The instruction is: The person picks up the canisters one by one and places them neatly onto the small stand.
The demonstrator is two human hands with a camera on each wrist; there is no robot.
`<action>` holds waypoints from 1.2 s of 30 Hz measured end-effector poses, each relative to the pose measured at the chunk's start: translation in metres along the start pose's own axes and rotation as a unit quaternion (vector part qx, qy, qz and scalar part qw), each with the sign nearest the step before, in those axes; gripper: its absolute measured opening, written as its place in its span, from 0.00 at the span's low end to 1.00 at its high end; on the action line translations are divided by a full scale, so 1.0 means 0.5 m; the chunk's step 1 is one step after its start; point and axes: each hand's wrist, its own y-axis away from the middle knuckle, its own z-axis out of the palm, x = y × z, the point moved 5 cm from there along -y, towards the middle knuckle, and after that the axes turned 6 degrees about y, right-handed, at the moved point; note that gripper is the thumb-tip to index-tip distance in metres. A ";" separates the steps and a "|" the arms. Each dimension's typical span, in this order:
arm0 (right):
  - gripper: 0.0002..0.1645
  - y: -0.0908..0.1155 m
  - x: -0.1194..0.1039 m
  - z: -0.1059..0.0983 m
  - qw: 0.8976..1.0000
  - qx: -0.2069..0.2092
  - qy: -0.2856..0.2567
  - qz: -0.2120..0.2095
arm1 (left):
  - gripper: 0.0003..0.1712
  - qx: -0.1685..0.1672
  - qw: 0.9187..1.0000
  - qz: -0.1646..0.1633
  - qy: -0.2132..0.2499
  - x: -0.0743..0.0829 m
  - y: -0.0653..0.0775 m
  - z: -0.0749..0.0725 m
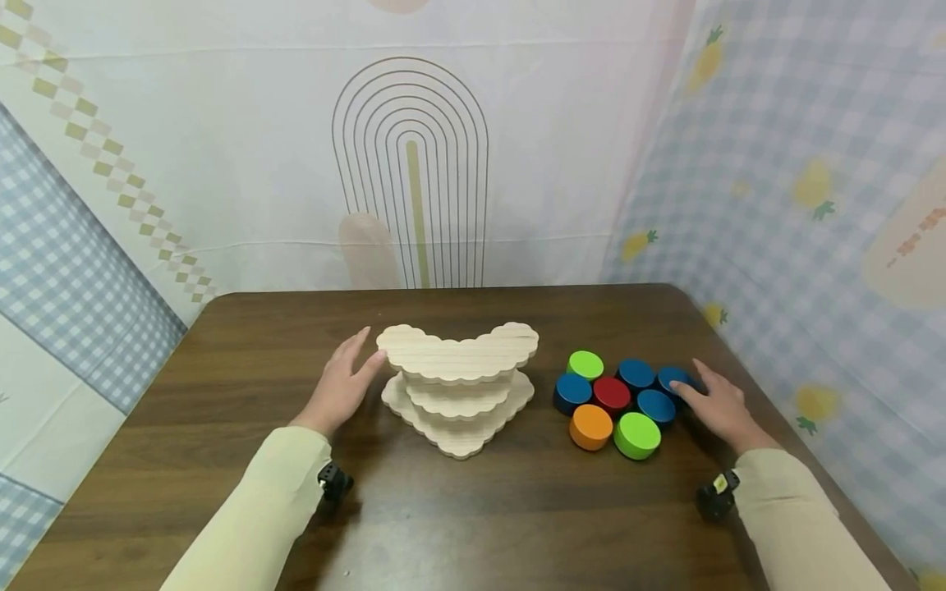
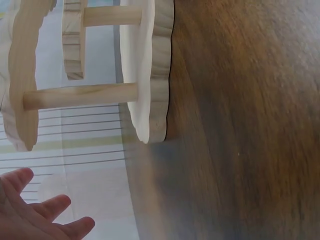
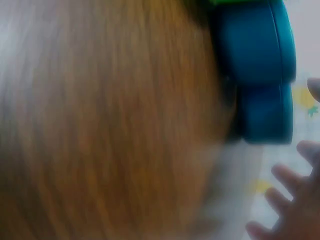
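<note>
Right of the wooden stand (image 1: 458, 359), the outermost blue cylinder (image 1: 672, 374) is being flanked on its outer side by the nearer, spread right hand (image 1: 720, 406); nothing is being gripped by it, nor by the spread left hand (image 1: 338, 387) just left of the stand.

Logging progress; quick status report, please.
Left hand empty beside pale, scalloped wooden stand. Right hand empty, near rightmost glossy blue cylinder. Other blue cylinders crowd its left.

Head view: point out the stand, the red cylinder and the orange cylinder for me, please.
Stand (image 1: 458, 359): head view, the middle of its top board.
Red cylinder (image 1: 612, 394): head view, its round top face.
Orange cylinder (image 1: 591, 424): head view, its round top face.
</note>
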 end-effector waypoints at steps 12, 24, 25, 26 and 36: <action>0.46 0.001 0.012 0.003 0.998 -0.014 0.008 -0.056 | 0.38 -0.011 0.999 -0.018 0.029 -0.001 -0.012 0.019; 0.50 -0.019 0.024 0.017 0.999 -0.019 0.025 -0.036 | 0.34 -0.010 0.997 -0.011 0.073 0.002 -0.021 0.026; 0.50 -0.020 0.025 0.018 0.999 -0.021 0.025 -0.031 | 0.34 -0.011 0.997 -0.012 0.080 0.002 -0.021 0.027; 0.50 -0.021 0.027 0.018 0.999 -0.023 0.023 -0.025 | 0.33 -0.013 0.996 -0.014 0.085 0.002 -0.021 0.027; 0.46 -0.018 0.025 0.017 1.000 -0.013 -0.006 -0.019 | 0.32 -0.014 0.990 -0.020 0.137 0.006 -0.024 0.032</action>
